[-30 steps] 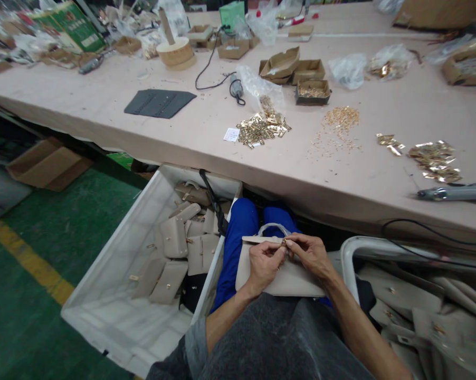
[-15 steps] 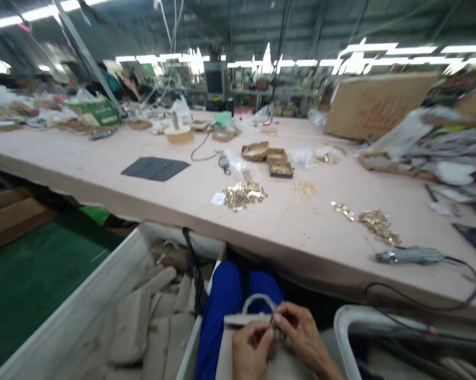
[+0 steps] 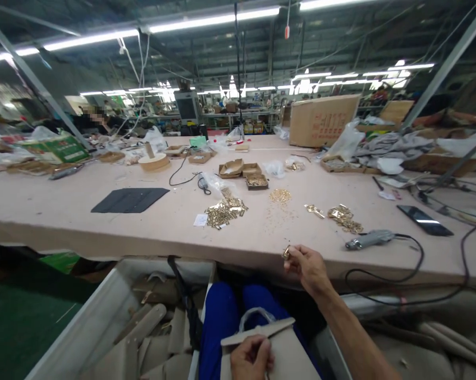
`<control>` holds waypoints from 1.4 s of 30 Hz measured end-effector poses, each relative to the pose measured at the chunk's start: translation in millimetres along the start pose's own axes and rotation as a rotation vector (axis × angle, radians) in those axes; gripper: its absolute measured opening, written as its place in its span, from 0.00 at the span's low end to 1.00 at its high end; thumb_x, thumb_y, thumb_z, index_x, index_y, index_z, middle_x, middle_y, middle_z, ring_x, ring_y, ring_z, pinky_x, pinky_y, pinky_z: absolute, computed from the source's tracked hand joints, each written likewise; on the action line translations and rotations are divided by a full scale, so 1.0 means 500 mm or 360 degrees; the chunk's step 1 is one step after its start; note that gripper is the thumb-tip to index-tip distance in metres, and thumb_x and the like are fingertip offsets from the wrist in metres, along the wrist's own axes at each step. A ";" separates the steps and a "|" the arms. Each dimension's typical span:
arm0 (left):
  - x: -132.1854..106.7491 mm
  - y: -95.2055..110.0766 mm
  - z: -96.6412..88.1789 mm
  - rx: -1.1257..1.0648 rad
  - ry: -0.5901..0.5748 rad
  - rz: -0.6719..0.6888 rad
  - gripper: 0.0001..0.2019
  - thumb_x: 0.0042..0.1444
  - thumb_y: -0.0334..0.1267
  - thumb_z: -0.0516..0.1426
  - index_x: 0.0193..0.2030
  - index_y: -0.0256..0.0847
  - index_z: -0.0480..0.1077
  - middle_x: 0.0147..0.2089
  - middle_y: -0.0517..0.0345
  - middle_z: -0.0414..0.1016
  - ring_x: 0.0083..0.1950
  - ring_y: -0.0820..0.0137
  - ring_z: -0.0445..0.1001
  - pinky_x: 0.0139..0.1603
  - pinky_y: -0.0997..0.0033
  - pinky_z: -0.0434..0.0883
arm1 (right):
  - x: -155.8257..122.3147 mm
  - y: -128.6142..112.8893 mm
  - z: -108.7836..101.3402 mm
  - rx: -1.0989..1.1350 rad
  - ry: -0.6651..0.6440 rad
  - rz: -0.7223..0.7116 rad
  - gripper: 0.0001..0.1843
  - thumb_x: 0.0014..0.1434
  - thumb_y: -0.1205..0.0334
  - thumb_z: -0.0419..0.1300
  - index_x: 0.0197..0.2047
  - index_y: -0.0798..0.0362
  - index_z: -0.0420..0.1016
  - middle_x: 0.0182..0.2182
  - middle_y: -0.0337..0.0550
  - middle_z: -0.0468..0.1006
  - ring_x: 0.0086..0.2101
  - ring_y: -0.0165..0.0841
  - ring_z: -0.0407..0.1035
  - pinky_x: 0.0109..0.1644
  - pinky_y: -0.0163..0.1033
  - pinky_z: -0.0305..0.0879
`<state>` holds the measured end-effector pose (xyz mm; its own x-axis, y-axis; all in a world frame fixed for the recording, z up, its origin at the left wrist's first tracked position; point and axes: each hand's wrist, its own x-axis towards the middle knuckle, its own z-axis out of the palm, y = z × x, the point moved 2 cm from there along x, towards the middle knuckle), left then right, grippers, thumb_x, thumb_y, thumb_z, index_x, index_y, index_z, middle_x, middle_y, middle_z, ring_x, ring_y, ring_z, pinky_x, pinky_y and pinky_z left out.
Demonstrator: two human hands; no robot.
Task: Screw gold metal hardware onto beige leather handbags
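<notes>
A beige handbag [image 3: 275, 351] with a pale handle rests on my lap at the bottom of the view. My left hand [image 3: 251, 360] is closed on the bag's front just under its flap. Raised to the table's near edge, my right hand [image 3: 307, 265] pinches a small gold metal fitting [image 3: 286, 253] between thumb and fingertips. On the table beyond it lie a pile of gold plates [image 3: 223, 212], scattered small gold bits [image 3: 279, 196] and more gold fittings [image 3: 344, 217].
A grey electric screwdriver [image 3: 368, 239] with a black cable lies right of my right hand. A white bin [image 3: 103, 311] of beige bags stands at my left knee. A dark mat [image 3: 129, 200], a phone [image 3: 424, 220], small cardboard boxes [image 3: 244, 171] and a large carton [image 3: 323, 120] sit on the pink table [image 3: 64, 221].
The camera tilted up from my lap to the table. My right hand left the bag's flap and rose to the table edge holding a gold fitting. My left hand stayed on the bag.
</notes>
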<state>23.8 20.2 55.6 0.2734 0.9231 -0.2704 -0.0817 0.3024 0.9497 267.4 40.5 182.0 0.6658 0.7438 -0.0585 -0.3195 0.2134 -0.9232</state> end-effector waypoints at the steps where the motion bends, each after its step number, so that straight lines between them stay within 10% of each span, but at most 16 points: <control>1: 0.000 0.001 0.000 0.0008 -0.0014 0.0013 0.32 0.36 0.70 0.71 0.27 0.37 0.82 0.17 0.51 0.75 0.17 0.68 0.70 0.18 0.73 0.72 | 0.002 -0.003 0.002 0.0047 0.0005 0.0019 0.21 0.50 0.48 0.77 0.33 0.55 0.78 0.27 0.42 0.78 0.23 0.31 0.71 0.25 0.36 0.72; 42: 0.002 -0.011 -0.019 0.0186 -0.0239 0.0022 0.27 0.48 0.62 0.70 0.34 0.36 0.83 0.22 0.50 0.79 0.21 0.67 0.76 0.23 0.72 0.76 | -0.033 0.016 -0.022 0.0022 0.0131 0.0008 0.23 0.43 0.53 0.80 0.38 0.57 0.84 0.28 0.43 0.79 0.25 0.31 0.72 0.30 0.39 0.79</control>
<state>15.5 21.9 48.8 0.4138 0.8785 -0.2386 0.0229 0.2520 0.9675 261.3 23.3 171.6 0.7173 0.6903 -0.0949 -0.3319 0.2187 -0.9176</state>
